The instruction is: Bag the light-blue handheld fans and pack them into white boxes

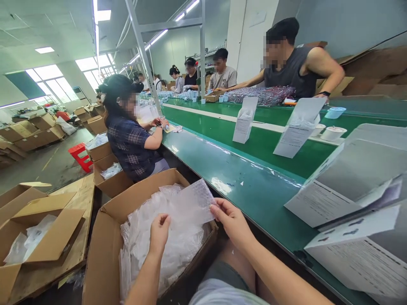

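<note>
A translucent bubble wrap bag (pixel 195 201) is raised over the open carton in front of me. My right hand (pixel 230 218) pinches its right edge between thumb and fingers. Close to the bag's left end is my left hand (pixel 160 232), its fingers curled closed; whether they grip the bag's edge cannot be made out. Below both hands the cardboard carton (pixel 103 250) holds a heap of similar bubble wrap bags (pixel 152 237).
White printed boxes with raised flaps (pixel 324 201) stand at right on the green worktable (pixel 203 163). Two more white boxes (pixel 243 127) are on the belt (pixel 203 116). A co-worker (pixel 130 127) sits ahead at left; another person (pixel 292 63) stands across. Open cartons (pixel 47 237) lie left.
</note>
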A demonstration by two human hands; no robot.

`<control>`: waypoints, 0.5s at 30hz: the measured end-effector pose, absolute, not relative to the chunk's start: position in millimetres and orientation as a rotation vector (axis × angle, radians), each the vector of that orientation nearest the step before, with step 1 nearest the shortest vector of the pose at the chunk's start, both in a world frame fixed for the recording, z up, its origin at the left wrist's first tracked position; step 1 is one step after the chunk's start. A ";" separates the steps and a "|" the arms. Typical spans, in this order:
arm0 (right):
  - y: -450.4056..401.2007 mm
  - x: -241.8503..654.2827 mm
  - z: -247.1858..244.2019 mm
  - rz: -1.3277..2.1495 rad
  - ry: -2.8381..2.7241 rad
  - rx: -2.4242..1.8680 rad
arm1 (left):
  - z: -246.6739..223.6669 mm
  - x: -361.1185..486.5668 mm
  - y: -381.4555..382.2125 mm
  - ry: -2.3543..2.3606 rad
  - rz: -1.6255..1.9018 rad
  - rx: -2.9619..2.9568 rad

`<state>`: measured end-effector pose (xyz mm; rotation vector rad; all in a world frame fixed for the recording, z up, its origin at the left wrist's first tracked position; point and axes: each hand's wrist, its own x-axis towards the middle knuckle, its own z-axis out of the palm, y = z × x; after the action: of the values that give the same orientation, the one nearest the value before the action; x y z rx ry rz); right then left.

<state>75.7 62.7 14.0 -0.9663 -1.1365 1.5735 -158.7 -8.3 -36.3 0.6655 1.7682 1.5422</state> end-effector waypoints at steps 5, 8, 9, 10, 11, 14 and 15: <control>49.4 73.6 30.6 1.463 -1.365 -0.902 | -0.4 -154.0 7.4 1.855 1.637 1.067; 49.7 76.7 34.3 1.620 -1.222 -0.764 | 15.4 -150.8 20.8 1.615 1.545 0.922; 51.4 79.4 34.2 1.658 -1.126 -0.731 | 16.0 -150.0 23.1 1.510 1.465 0.770; 53.5 82.7 33.3 1.666 -1.042 -0.720 | 14.3 -148.8 23.5 1.390 1.366 0.610; 55.9 86.5 31.6 1.648 -0.980 -0.737 | 10.6 -147.1 22.1 1.264 1.273 0.482; 62.2 97.4 20.9 1.526 -0.944 -0.894 | -2.9 -139.0 11.9 1.032 1.261 0.338; 63.7 100.1 15.9 1.482 -0.955 -0.945 | -5.2 -136.0 8.6 1.030 1.335 0.341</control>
<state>100.1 63.7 15.9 -0.9452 -0.9551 1.4818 -136.0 8.6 -5.2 0.3412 1.0304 1.3347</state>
